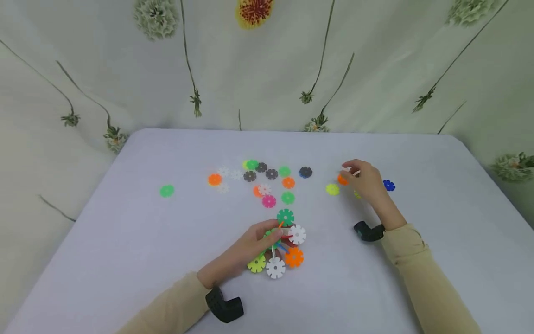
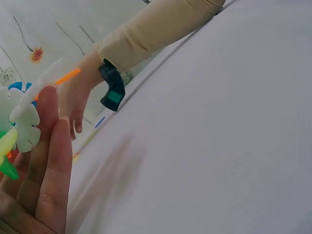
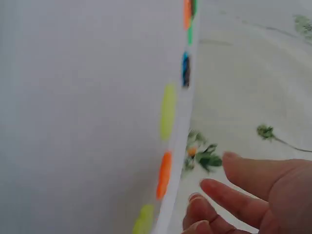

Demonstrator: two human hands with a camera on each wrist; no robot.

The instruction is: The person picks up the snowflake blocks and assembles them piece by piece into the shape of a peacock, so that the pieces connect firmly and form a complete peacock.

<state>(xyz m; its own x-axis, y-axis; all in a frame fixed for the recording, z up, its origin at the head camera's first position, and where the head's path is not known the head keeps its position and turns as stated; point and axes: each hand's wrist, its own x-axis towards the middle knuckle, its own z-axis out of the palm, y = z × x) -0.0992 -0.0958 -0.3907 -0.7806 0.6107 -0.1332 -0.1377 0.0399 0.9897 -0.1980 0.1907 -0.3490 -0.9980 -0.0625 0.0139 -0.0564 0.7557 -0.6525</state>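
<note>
My left hand (image 1: pixel 246 246) pinches a joined cluster of notched plastic discs above the table. Its outer discs include a green one (image 1: pixel 285 217), an orange one (image 1: pixel 294 257), a lower white one (image 1: pixel 276 268) and a yellow-green one (image 1: pixel 256 263). Part of the cluster hides behind my fingers; in the left wrist view its white disc (image 2: pixel 27 129) shows beside the fingertips. My right hand (image 1: pixel 367 182), fingers loosely bent, hovers over a loose orange disc (image 1: pixel 342 180). The right wrist view shows nothing between thumb and fingers.
Loose discs lie across the table's (image 1: pixel 125 241) middle and back: a pink one (image 1: pixel 269 201), a black one (image 1: pixel 306 172), a yellow one (image 1: pixel 332 189), a blue one (image 1: pixel 389 185) and several more. A green disc (image 1: pixel 167 190) lies apart at left. Flowered cloth hangs behind.
</note>
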